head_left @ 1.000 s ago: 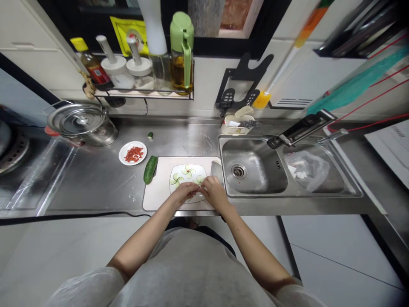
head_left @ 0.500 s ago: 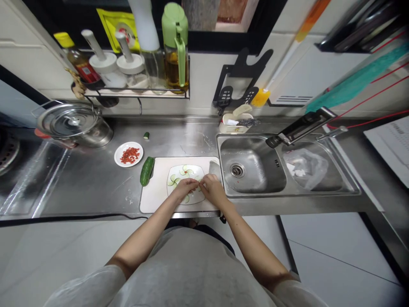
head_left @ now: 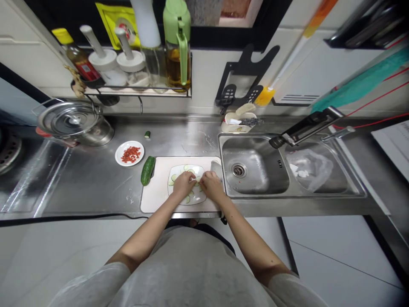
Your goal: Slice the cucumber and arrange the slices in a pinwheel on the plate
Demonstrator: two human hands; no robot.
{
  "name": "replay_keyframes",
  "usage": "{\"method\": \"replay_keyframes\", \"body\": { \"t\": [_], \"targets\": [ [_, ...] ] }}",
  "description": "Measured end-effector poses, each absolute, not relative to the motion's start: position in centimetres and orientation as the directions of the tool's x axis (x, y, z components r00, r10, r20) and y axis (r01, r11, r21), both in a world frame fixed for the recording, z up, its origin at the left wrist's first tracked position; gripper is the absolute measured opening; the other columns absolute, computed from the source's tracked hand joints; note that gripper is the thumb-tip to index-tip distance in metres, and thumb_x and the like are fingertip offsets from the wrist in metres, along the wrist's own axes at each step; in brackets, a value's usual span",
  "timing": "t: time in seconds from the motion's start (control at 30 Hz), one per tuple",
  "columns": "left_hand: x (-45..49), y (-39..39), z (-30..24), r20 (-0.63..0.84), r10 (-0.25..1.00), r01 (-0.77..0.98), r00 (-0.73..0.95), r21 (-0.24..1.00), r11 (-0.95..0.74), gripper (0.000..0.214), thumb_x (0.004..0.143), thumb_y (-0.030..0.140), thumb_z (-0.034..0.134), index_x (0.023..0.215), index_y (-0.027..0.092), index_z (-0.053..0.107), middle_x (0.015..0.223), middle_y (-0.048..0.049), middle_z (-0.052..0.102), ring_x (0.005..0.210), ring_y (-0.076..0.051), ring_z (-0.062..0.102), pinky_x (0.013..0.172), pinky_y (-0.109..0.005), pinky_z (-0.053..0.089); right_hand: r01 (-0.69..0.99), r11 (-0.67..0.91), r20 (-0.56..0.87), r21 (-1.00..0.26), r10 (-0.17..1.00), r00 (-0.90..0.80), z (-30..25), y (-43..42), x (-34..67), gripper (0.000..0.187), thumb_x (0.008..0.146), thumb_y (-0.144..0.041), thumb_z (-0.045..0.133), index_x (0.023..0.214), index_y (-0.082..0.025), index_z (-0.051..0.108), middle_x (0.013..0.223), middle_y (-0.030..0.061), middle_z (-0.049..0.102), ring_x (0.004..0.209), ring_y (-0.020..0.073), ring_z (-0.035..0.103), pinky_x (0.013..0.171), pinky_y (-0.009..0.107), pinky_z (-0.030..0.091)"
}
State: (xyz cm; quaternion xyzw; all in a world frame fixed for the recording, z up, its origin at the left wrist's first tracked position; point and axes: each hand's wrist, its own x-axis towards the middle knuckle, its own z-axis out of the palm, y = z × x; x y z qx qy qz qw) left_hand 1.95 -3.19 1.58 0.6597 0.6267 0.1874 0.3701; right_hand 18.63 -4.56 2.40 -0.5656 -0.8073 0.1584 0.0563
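Observation:
Over the white plate my left hand and my right hand work close together, fingertips bent inward and pinched. What they pinch, if anything, is too small to make out. Thin pale-green cucumber slices lie on the plate, partly hidden by my hands. The plate rests on a white cutting board. A knife lies along the board's right side, mostly beneath my right hand and wrist. Left of the plate, a whole cucumber overlaps the board's edge.
A small white dish of chopped red pieces and a cucumber end sit on the steel counter. To the right is a double sink with a plastic bag. A lidded pot stands left, below a condiment rack.
My left hand has turned so that its back faces up more, its fingertips drawing slightly away from the right hand's. The right hand stays near the plate's right side. The view has shifted slightly.

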Motion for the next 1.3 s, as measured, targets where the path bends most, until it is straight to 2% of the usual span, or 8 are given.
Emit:
{"method": "replay_keyframes", "body": {
  "t": [0.2, 0.4, 0.77, 1.3],
  "targets": [
    [3.2, -3.0, 2.3, -0.299, 0.939, 0.826, 0.171, 0.563, 0.029, 0.012, 0.08, 0.028, 0.063, 0.091, 0.024, 0.063, 0.094, -0.0021, 0.061, 0.089, -0.018, 0.057, 0.068, -0.027, 0.039, 0.91, 0.321, -0.133, -0.261, 0.922, -0.363, 2.5, -4.3, 18.4, 0.019, 0.092, -0.024, 0.047, 0.09, -0.017, 0.065, 0.104, 0.0104, 0.055, 0.103, 0.0234, 0.043, 0.083, 0.033, 0.038],
    [3.6, -3.0, 2.2, -0.326, 0.93, 0.878, 0.172, 0.479, 0.006, 0.012, 0.082, 0.028, 0.062, 0.093, 0.025, 0.062, 0.099, -0.0022, 0.061, 0.093, -0.018, 0.058, 0.072, -0.027, 0.041, 0.911, 0.321, -0.123, -0.258, 0.925, -0.36, 2.0, -4.3, 18.5, 0.019, 0.092, -0.024, 0.047, 0.088, -0.018, 0.065, 0.106, 0.0105, 0.055, 0.104, 0.0242, 0.043, 0.084, 0.034, 0.038],
    [3.5, -2.9, 2.1, -0.334, 0.927, 0.874, 0.168, 0.486, 0.017, 0.012, 0.081, 0.029, 0.063, 0.092, 0.023, 0.062, 0.099, -0.0031, 0.061, 0.094, -0.019, 0.058, 0.073, -0.027, 0.04, 0.899, 0.196, -0.078, -0.391, 0.966, -0.245, 2.2, -4.3, 18.8, 0.012, 0.088, -0.023, 0.051, 0.089, -0.02, 0.063, 0.103, 0.0077, 0.054, 0.105, 0.0235, 0.041, 0.087, 0.033, 0.037],
    [3.6, -2.8, 2.2, -0.331, 0.928, 0.876, 0.173, 0.483, 0.009, 0.012, 0.082, 0.029, 0.062, 0.093, 0.023, 0.063, 0.1, -0.0033, 0.061, 0.097, -0.019, 0.057, 0.077, -0.029, 0.042, 0.933, 0.207, -0.122, -0.295, 0.96, -0.251, 2.0, -4.1, 18.0, 0.012, 0.089, -0.024, 0.052, 0.089, -0.02, 0.063, 0.105, 0.0087, 0.053, 0.105, 0.0238, 0.04, 0.085, 0.033, 0.036]
  ]
}}
